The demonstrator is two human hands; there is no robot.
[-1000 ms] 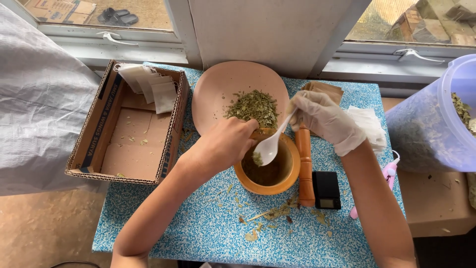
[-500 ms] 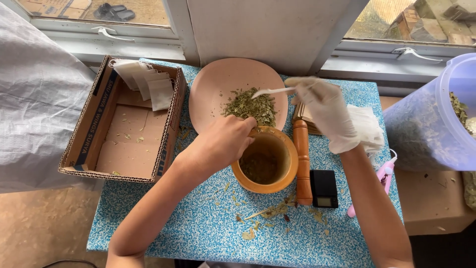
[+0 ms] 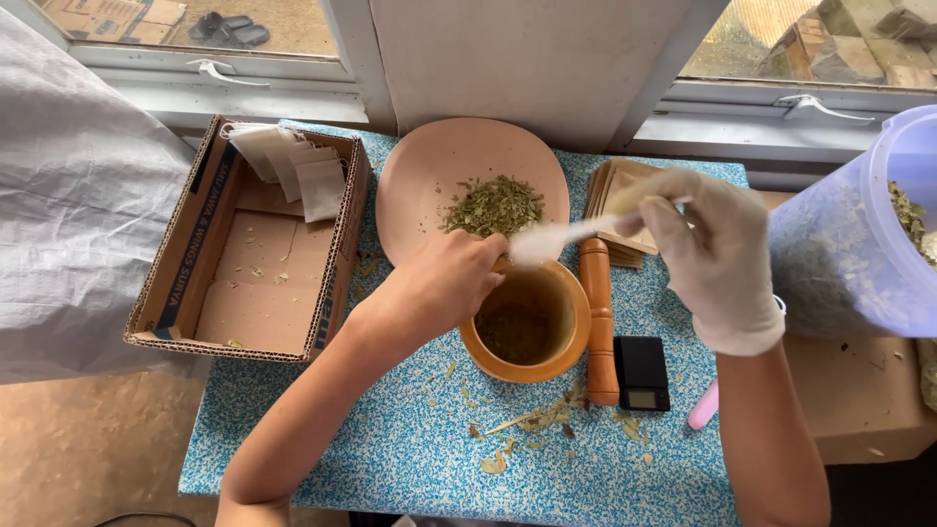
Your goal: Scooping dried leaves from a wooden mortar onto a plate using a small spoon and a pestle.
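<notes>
Left hand [image 3: 444,283]: bare, fingers curled over the rim of the wooden bowl [image 3: 527,322] at its ten o'clock edge.
Right hand [image 3: 708,249]: gloved, pinching the handle of a white spoon [image 3: 566,234].
Spoon axis: runs nine to three o'clock, scoop end at nine, hovering just above the bowl's twelve o'clock rim.
Dried leaves [image 3: 491,203]: heaped on the pink plate [image 3: 420,176], at twelve o'clock from the bowl, nearer the spoon's scoop than either palm.
Nearby: wooden pestle [image 3: 597,322] lying just beside the bowl at three o'clock; cardboard box [image 3: 244,293] at nine.

Blue speckled table [image 3: 390,459] with mortar [image 3: 527,327], plate [image 3: 429,176], box [image 3: 254,254]
</notes>
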